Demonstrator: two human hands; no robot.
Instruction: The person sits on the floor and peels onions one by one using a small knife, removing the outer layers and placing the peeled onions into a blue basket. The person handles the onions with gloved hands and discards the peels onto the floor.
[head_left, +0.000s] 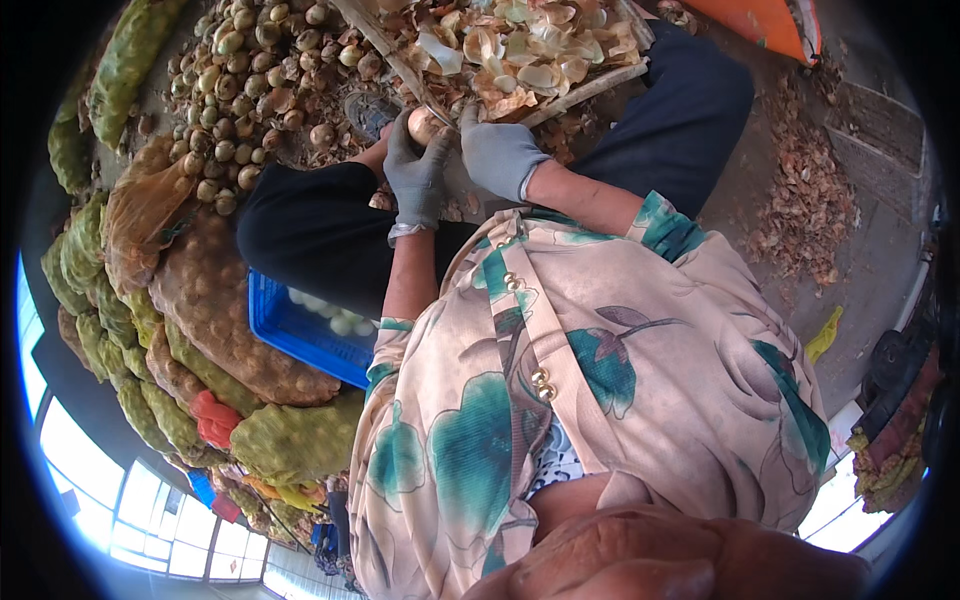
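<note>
My left hand (417, 166), in a grey glove, grips a whole onion (425, 126) with brownish-yellow skin. My right hand (502, 152), gloved as well, is closed close beside it. A thin metal blade (439, 114) lies against the top of the onion and runs towards my right hand; its handle is hidden by the fingers. Just beyond both hands is a wooden-edged tray (581, 94) heaped with loose onion skins (517, 56). Both hands are between my bent knees.
Unpeeled onions (247, 82) are piled at the upper left. Full mesh sacks (232, 315) line the left side. A blue plastic crate (311, 341) with pale peeled onions stands by my left thigh. Skin scraps (806, 195) litter the floor at right, below an orange object (757, 22).
</note>
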